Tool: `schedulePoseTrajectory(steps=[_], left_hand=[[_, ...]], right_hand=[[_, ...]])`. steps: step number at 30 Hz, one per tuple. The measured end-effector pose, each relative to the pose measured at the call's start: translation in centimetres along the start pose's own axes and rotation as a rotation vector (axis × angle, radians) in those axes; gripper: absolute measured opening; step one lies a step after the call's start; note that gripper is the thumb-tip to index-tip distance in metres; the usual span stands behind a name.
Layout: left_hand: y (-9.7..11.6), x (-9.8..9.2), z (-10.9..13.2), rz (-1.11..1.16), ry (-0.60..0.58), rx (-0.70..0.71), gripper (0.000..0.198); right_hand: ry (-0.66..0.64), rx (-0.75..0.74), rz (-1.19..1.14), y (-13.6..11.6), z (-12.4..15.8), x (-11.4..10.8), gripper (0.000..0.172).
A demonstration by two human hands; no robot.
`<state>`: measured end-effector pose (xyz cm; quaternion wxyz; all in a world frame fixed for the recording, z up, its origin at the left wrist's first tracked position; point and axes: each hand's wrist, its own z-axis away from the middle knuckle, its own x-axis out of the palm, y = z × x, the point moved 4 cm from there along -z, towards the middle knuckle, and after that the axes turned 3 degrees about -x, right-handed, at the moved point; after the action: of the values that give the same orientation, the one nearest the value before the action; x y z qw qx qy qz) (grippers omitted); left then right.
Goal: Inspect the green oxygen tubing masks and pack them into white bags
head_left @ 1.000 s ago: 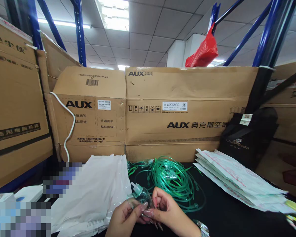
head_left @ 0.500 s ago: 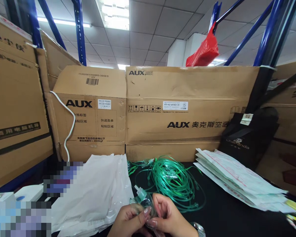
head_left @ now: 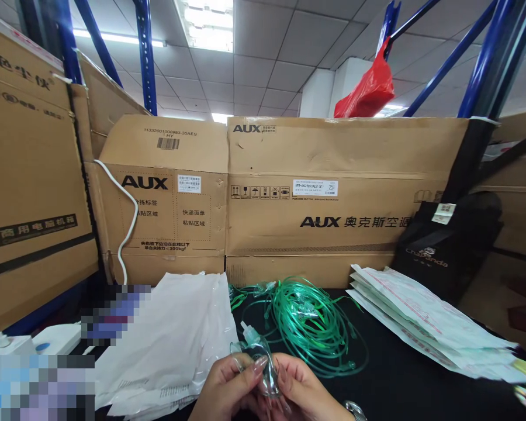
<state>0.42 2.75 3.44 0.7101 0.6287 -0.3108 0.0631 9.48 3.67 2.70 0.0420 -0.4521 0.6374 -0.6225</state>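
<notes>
Between my two hands at the bottom middle is a clear, green-tinted oxygen mask (head_left: 269, 374), its pale connector pointing up and left. My left hand (head_left: 228, 386) grips the mask's left side, thumb on top. On the other side, my right hand (head_left: 310, 390) pinches its right edge with thumb and fingers; a watch is on that wrist. The lower fingers of both hands are partly hidden. Just beyond lies a loose coil of green tubing (head_left: 309, 321) with clear plastic pieces among its loops.
White plastic bags (head_left: 170, 333) lie stacked at left, and pale paper-like bags (head_left: 425, 321) at right. Large cardboard boxes (head_left: 346, 152) wall off the back of the black table. A black bag (head_left: 447, 251) leans at back right. A white power strip (head_left: 56, 339) sits at far left.
My right fingers have shifted on the mask, moving slightly apart from the left thumb, so more of its clear body shows. The whole view has shifted slightly.
</notes>
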Motion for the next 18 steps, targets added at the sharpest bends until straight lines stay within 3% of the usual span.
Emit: schedulePoseTrajectory(steps=[9,18], left_hand=[[-0.6,-0.5,-0.2,-0.062,0.000,0.015,0.031],[-0.8,-0.6,0.1,-0.124,0.042,0.020,0.035]], right_hand=[[0.012,0.039,-0.073,0.4,0.0,-0.5,0.030],[0.156,-0.003,-0.048,0.6,0.1,-1.4,0.032]])
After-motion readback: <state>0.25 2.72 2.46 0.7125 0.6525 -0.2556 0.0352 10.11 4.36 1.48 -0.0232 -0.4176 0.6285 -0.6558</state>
